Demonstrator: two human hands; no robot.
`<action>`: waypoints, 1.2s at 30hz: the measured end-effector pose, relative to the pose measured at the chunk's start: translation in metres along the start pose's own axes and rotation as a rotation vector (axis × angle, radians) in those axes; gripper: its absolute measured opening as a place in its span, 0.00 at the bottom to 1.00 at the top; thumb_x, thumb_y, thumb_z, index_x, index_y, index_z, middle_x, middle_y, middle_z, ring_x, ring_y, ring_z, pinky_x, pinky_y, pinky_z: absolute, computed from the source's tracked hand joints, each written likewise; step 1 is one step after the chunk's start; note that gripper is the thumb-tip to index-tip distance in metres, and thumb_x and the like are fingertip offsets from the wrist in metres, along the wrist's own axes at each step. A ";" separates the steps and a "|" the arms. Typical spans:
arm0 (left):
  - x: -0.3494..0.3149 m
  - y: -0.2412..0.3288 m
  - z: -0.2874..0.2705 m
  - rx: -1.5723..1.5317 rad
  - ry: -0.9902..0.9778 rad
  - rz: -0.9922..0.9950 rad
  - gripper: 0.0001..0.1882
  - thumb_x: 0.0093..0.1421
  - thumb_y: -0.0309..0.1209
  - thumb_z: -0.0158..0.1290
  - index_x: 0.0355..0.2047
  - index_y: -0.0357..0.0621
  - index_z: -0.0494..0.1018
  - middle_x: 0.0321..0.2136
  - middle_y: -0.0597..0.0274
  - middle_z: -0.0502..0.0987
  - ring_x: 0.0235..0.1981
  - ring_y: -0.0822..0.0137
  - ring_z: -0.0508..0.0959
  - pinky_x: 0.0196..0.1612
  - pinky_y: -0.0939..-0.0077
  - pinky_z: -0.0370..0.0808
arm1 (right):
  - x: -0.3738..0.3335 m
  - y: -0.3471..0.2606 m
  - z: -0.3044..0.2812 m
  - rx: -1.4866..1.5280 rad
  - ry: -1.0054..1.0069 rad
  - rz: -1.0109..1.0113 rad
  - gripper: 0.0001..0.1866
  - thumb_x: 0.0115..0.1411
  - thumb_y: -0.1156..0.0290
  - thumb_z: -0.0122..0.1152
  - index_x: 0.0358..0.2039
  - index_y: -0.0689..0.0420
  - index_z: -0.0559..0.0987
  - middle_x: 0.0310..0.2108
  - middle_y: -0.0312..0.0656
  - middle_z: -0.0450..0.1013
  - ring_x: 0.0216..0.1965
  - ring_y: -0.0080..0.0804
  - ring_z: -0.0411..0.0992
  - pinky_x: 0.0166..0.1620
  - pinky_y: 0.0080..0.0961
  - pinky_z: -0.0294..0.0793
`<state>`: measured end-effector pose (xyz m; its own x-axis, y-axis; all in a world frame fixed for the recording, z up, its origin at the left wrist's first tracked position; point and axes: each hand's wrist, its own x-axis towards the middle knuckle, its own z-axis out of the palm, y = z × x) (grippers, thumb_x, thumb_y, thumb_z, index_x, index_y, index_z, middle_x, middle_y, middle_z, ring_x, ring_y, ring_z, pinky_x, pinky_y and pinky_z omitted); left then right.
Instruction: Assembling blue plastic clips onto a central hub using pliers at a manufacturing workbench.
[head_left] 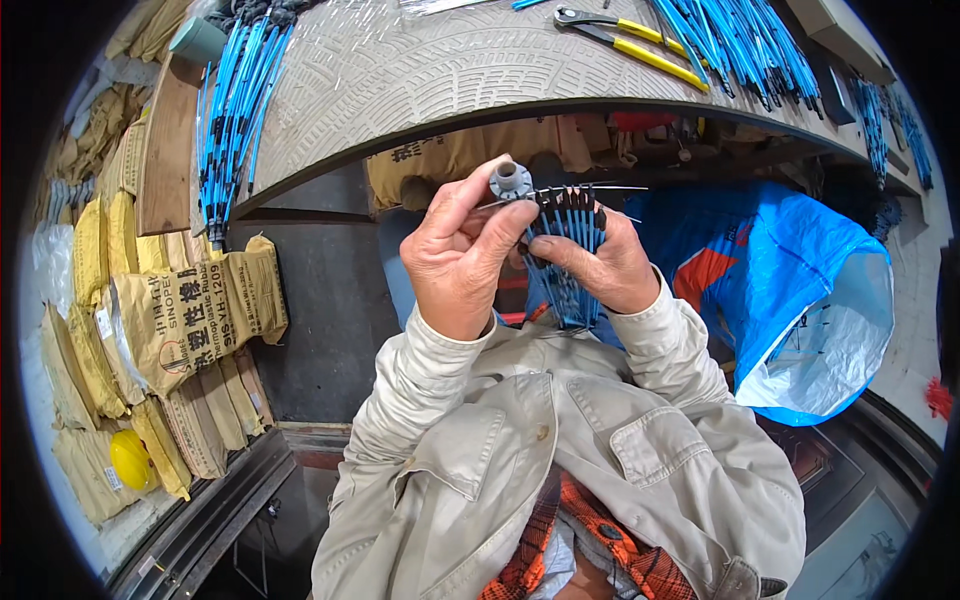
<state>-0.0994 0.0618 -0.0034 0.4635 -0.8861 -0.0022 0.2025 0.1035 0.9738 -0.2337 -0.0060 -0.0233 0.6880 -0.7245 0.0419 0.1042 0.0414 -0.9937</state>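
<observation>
My left hand [455, 255] pinches a grey plastic umbrella hub [511, 182], round with a hollow neck and a notched rim, between thumb and fingers. Close beside it, my right hand [622, 268] grips a bundle of blue umbrella ribs [572, 225] with black ends, thumb laid across them. The ribs hang down from the hub's right side toward my jacket. Thin wire [625, 188] runs along the row of black rib ends and sticks out to the right. My fingers hide how the nearest ends meet the hub.
The patterned worktable [400, 90] carries yellow-handled pliers [655, 62], a left rib bundle [235, 110] and a right rib pile [745, 50]. A blue plastic bag [800, 235] gapes at my right. Paper sacks [195, 325] are stacked at my left beside a wooden board [170, 150].
</observation>
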 end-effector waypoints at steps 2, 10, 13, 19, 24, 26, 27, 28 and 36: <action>0.001 0.004 0.003 -0.011 0.003 0.003 0.19 0.53 0.18 0.52 0.47 0.30 0.68 0.41 0.55 0.73 0.37 0.70 0.74 0.38 0.85 0.71 | 0.001 -0.008 0.003 0.030 0.009 -0.011 0.13 0.52 0.77 0.61 0.39 0.62 0.73 0.26 0.39 0.76 0.24 0.21 0.71 0.30 0.13 0.70; 0.007 -0.003 -0.006 -0.122 -0.125 -0.009 0.19 0.55 0.22 0.52 0.47 0.29 0.67 0.40 0.52 0.74 0.40 0.66 0.74 0.44 0.81 0.70 | 0.001 0.012 -0.011 0.007 -0.085 0.029 0.13 0.51 0.77 0.62 0.38 0.61 0.72 0.26 0.35 0.72 0.25 0.20 0.67 0.32 0.14 0.67; 0.006 0.001 -0.012 -0.085 -0.119 -0.045 0.17 0.53 0.20 0.53 0.45 0.30 0.70 0.36 0.59 0.73 0.33 0.72 0.72 0.37 0.86 0.68 | 0.010 0.014 -0.003 0.158 0.018 -0.153 0.14 0.50 0.78 0.60 0.38 0.59 0.71 0.31 0.38 0.71 0.31 0.25 0.66 0.39 0.20 0.65; 0.000 0.008 -0.012 0.182 -0.098 0.111 0.15 0.53 0.20 0.53 0.43 0.30 0.72 0.34 0.61 0.72 0.31 0.74 0.70 0.35 0.88 0.66 | 0.017 0.009 -0.007 0.046 -0.118 -0.292 0.15 0.50 0.79 0.58 0.40 0.57 0.68 0.34 0.39 0.68 0.37 0.29 0.64 0.44 0.26 0.62; -0.004 0.011 -0.012 0.306 -0.102 0.112 0.16 0.53 0.20 0.53 0.44 0.30 0.71 0.34 0.60 0.72 0.31 0.74 0.69 0.35 0.87 0.66 | 0.016 0.014 -0.002 0.116 -0.015 -0.272 0.15 0.51 0.77 0.59 0.40 0.59 0.68 0.32 0.39 0.67 0.31 0.28 0.63 0.39 0.22 0.63; -0.003 0.011 -0.015 0.275 -0.132 0.112 0.16 0.54 0.21 0.53 0.44 0.30 0.71 0.34 0.60 0.72 0.31 0.74 0.69 0.35 0.87 0.66 | 0.012 0.013 -0.003 0.079 -0.011 -0.239 0.15 0.51 0.76 0.59 0.39 0.59 0.68 0.31 0.39 0.67 0.30 0.27 0.63 0.38 0.21 0.63; -0.002 0.011 -0.016 0.242 -0.158 0.113 0.16 0.54 0.21 0.53 0.44 0.30 0.71 0.34 0.60 0.72 0.31 0.74 0.70 0.35 0.87 0.66 | 0.009 0.011 -0.003 0.039 -0.009 -0.205 0.15 0.51 0.76 0.60 0.39 0.60 0.68 0.31 0.39 0.67 0.29 0.27 0.63 0.37 0.20 0.63; -0.001 0.011 -0.018 0.208 -0.185 0.114 0.16 0.54 0.21 0.53 0.44 0.30 0.70 0.34 0.59 0.72 0.31 0.73 0.70 0.35 0.86 0.66 | 0.007 0.010 -0.004 -0.001 -0.008 -0.171 0.15 0.51 0.76 0.60 0.39 0.60 0.68 0.30 0.39 0.67 0.28 0.27 0.63 0.35 0.19 0.63; -0.004 0.007 -0.022 0.095 -0.221 0.084 0.17 0.55 0.25 0.53 0.45 0.30 0.70 0.36 0.57 0.72 0.33 0.71 0.70 0.38 0.84 0.65 | 0.005 0.013 -0.002 -0.145 -0.028 -0.313 0.14 0.52 0.74 0.60 0.38 0.61 0.69 0.29 0.38 0.66 0.24 0.25 0.62 0.31 0.16 0.63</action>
<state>-0.0804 0.0759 -0.0014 0.2735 -0.9544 0.1197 0.0845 0.1478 0.9854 -0.2305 -0.0108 -0.0368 0.6582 -0.6678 0.3476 0.2112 -0.2795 -0.9366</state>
